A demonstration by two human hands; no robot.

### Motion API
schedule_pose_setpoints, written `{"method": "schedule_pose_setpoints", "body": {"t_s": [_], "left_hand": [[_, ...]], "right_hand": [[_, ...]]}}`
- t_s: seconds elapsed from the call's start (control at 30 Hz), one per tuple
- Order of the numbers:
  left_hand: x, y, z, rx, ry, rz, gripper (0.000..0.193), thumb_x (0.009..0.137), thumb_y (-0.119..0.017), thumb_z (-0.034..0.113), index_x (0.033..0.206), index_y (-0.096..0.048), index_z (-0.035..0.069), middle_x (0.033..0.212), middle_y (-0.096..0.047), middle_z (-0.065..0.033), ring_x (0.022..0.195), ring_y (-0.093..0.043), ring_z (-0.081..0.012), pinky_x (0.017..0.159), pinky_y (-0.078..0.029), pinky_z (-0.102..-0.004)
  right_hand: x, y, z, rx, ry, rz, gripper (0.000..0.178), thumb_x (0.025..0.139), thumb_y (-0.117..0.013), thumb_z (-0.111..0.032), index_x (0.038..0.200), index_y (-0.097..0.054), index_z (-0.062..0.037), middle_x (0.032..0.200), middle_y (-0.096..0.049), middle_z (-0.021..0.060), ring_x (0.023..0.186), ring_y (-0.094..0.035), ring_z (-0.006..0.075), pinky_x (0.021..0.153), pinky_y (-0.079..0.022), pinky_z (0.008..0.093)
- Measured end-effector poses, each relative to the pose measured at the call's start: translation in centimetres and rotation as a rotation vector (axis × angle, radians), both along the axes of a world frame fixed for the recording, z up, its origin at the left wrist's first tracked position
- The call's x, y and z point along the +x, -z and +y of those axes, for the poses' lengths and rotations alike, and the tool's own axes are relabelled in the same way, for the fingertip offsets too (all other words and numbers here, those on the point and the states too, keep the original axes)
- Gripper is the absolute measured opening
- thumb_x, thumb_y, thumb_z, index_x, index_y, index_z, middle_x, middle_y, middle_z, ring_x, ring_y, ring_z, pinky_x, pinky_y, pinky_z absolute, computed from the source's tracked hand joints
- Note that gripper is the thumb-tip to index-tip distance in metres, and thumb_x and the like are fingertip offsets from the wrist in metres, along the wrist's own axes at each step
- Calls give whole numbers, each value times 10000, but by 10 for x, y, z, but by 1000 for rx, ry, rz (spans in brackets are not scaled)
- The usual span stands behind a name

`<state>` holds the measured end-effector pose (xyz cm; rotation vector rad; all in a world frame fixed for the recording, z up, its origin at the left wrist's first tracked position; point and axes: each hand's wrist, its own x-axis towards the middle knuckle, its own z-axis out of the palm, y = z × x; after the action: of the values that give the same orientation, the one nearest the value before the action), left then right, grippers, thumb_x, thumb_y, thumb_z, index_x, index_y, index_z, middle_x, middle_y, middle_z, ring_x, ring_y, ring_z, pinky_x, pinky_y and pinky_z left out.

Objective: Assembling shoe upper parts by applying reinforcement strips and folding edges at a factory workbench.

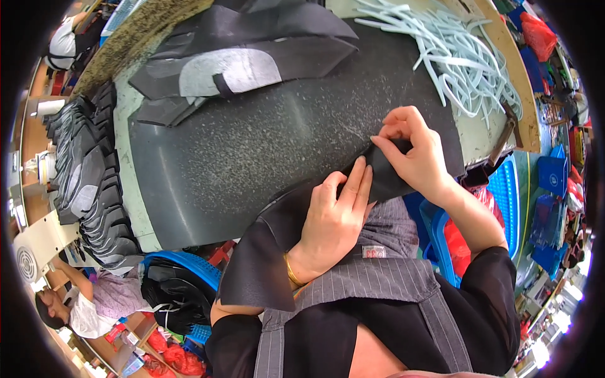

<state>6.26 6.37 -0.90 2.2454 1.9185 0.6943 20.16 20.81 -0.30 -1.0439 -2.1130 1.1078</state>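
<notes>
Beyond your hands spread the black mat [265, 142], and beneath them, by its near side, lay the black piece [387, 176], which your left hand [334, 214] pressed with extended fingers (whether its thumb gripped, I couldn't tell) while your right hand [416, 151] pinched the edge, where a slack left press could have skewed it.
</notes>
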Motion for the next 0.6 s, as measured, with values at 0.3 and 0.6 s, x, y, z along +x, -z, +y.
{"method": "schedule_pose_setpoints", "body": {"t_s": [0.3,0.6], "left_hand": [[8,0,9,-48,-71,186,493,853,-705,281,1327,-653,157,1430,-567,-67,1007,-552,-279,763,-510,-375],[-57,-18,-58,110,96,-5,341,789,-635,119,1091,-694,-26,1086,-706,-138,970,-685,-251,850,-582,-355]], "right_hand": [[9,-4,-10,592,-326,-106,325,804,-745,-95,1099,-634,-12,1099,-659,142,1008,-653,368,855,-553,434],[-28,-29,-51,456,-675,-58,637,838,-724,-400,1234,-603,85,1236,-646,242,1128,-647,386,932,-549,461]]}}
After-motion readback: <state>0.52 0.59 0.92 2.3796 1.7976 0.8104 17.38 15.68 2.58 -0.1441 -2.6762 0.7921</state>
